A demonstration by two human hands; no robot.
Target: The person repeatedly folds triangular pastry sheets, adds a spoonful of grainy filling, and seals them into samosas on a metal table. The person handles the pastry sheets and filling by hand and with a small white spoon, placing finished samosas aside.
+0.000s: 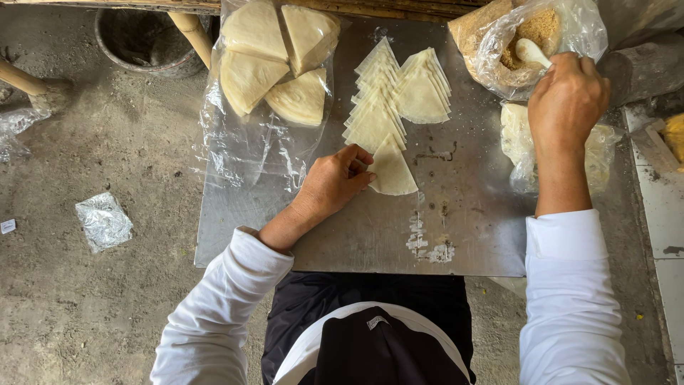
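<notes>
A triangular pastry sheet [392, 171] lies flat on the steel counter [470, 207], its left edge under the fingers [362, 160] of my left hand [333, 182], which curl down and press on it. Just above those fingers, overlapping rows of cut sheets [395, 93] fan out. Left of them, thicker wedge stacks [274, 64] sit on clear plastic [249, 157]. My right hand [566, 100] is clenched around a white spoon [533, 51], whose bowl rests in brown crumbly filling [538, 32] inside a plastic bag [491, 43]. Below that hand lies another bag of pale dough [516, 135].
</notes>
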